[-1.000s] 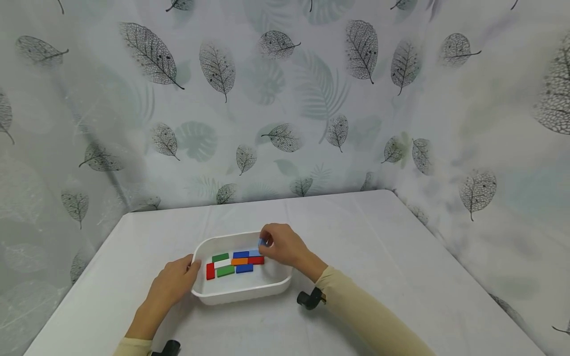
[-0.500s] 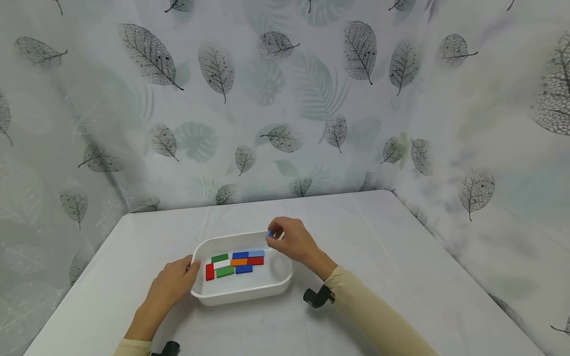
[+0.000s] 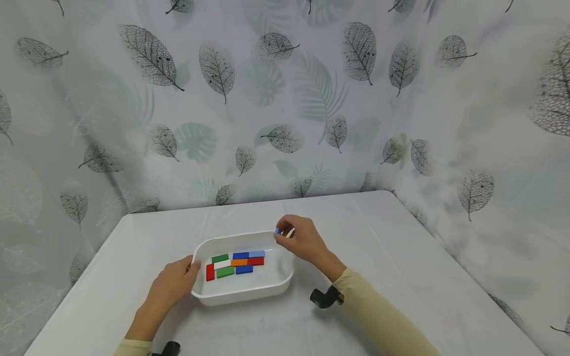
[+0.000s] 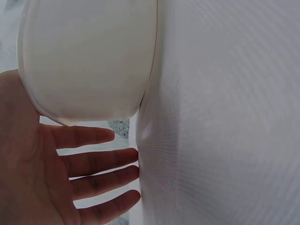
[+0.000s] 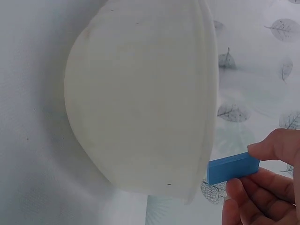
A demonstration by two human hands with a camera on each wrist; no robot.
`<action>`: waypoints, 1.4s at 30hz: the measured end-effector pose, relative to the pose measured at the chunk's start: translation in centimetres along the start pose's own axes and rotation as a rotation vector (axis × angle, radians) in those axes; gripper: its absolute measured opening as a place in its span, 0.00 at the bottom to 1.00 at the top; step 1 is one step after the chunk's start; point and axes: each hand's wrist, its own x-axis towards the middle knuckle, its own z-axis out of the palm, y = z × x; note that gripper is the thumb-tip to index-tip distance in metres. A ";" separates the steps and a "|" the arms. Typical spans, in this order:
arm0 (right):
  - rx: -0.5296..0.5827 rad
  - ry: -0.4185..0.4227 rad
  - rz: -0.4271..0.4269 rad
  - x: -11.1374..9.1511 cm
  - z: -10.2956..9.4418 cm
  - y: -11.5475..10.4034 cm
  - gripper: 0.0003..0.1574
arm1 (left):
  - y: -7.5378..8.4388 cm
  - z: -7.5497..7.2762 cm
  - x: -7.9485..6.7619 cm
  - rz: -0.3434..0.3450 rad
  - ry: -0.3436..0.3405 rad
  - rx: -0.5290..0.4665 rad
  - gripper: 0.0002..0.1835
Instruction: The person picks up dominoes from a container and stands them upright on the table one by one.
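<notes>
Between the thumb and fingers of my right hand (image 3: 303, 240) is a light blue rectangular block (image 5: 233, 168). That hand is over the right back corner of a white plastic tray (image 3: 242, 295), and the block overlaps its rim in the head view. My left hand (image 3: 173, 279) holds the tray's left end, thumb over the rim and the other fingers along the outside. Inside the tray, flat blocks lie in rows: a red block (image 3: 210, 272) on end at the left, an orange block (image 3: 239, 262) mid-row, a light blue block (image 3: 257, 254) at the back right, plus several green, white, blue and red ones.
A white table (image 3: 378, 296) carries the tray. Behind it and at both sides hangs a leaf-print curtain (image 3: 285, 99). Dark wrist cameras, one of them a black camera (image 3: 324, 298) under the right forearm, are strapped at both sleeves.
My right hand has moved right and slightly back with the light blue block, from over the rows of blocks to the tray's corner. The left hand and tray have stayed put.
</notes>
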 end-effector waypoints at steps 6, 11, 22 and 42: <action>-0.003 0.032 0.020 -0.3 -0.5 0.4 0.10 | 0.2 -0.1 -0.1 -0.003 0.004 0.008 0.25; -0.007 0.055 0.033 -0.6 -1.0 0.9 0.11 | 0.1 -0.2 -0.1 0.001 0.003 0.003 0.24; 0.008 0.082 0.046 -1.5 -2.1 2.1 0.10 | 0.1 0.0 0.0 -0.003 -0.005 0.003 0.24; -0.013 0.100 0.119 -2.4 -2.9 4.5 0.09 | 0.2 -0.1 -0.1 -0.014 -0.003 0.013 0.24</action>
